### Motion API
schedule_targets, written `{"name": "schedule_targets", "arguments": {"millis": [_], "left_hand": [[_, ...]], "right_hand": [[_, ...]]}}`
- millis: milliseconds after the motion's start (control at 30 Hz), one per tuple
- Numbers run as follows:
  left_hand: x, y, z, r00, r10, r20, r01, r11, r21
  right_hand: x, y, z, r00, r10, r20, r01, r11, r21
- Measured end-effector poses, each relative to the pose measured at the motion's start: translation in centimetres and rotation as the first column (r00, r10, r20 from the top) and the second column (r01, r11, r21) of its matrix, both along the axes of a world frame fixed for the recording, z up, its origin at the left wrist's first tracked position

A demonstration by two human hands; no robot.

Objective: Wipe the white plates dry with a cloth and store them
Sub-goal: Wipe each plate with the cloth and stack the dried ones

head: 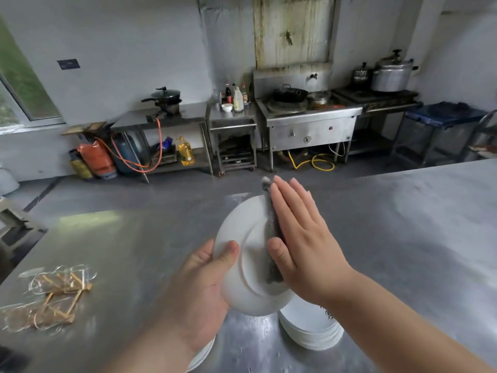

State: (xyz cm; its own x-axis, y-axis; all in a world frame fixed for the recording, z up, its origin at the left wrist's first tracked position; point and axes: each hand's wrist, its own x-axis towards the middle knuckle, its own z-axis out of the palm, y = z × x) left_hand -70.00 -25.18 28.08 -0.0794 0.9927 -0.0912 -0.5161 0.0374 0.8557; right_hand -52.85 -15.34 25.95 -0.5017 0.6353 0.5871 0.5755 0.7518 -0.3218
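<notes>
A white plate [243, 238] is held tilted above the steel table, its underside facing me. My left hand [200, 286] grips its left rim, thumb on the near face and fingers behind. My right hand [301, 238] lies flat with straight fingers, pressing a grey cloth [271, 230] against the plate. A stack of white plates [312, 327] stands on the table under my right wrist. Another stack of white plates [201, 354] shows partly beneath my left forearm.
The steel table [390, 238] spreads across the foreground. Clear plastic bags holding wooden pieces [51, 294] lie at its left. Across the floor stand a gas stove with a wok [290, 95], a bottle shelf [234, 100], pots [392, 74] and gas cylinders [96, 160].
</notes>
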Motion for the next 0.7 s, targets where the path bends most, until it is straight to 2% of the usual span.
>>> {"name": "schedule_targets", "arguments": {"millis": [67, 133, 267, 367, 467, 567, 633, 700], "left_hand": [[0.3, 0.1, 0.2, 1.0, -0.025, 0.008, 0.025, 0.999, 0.024], [0.5, 0.4, 0.4, 0.999, -0.025, 0.024, 0.023, 0.998, 0.051], [0.9, 1.2, -0.3, 0.993, 0.041, 0.113, -0.047, 0.997, 0.056], [1.4, 1.8, -1.1, 0.979, 0.105, 0.177, -0.115, 0.992, 0.048], [2.5, 2.0, -1.9, 0.983, 0.025, 0.181, -0.038, 0.997, 0.07], [3.1, 2.7, -2.1, 0.982, 0.004, 0.188, -0.024, 0.994, 0.103], [3.5, 3.5, -1.8, 0.979, 0.022, 0.204, -0.047, 0.992, 0.121], [4.1, 4.3, -1.5, 0.974, 0.055, 0.219, -0.083, 0.989, 0.119]], "right_hand": [[-0.1, 0.4, 1.2, 0.998, 0.056, 0.008, -0.056, 0.992, 0.115], [0.5, 1.0, 1.5, 0.996, 0.087, -0.02, -0.083, 0.986, 0.142], [1.7, -0.3, -2.0, 0.993, 0.006, -0.118, -0.01, 0.999, -0.033], [1.6, -2.9, -5.4, 0.978, -0.018, -0.209, 0.001, 0.996, -0.085], [2.4, -1.2, -4.2, 0.954, -0.015, -0.301, -0.012, 0.996, -0.087], [3.9, 2.3, -1.0, 0.921, -0.019, -0.389, -0.069, 0.975, -0.211], [4.7, 3.0, -0.4, 0.923, -0.019, -0.385, -0.08, 0.967, -0.24], [4.8, 1.8, -1.5, 0.93, -0.045, -0.366, -0.024, 0.983, -0.18]]}}
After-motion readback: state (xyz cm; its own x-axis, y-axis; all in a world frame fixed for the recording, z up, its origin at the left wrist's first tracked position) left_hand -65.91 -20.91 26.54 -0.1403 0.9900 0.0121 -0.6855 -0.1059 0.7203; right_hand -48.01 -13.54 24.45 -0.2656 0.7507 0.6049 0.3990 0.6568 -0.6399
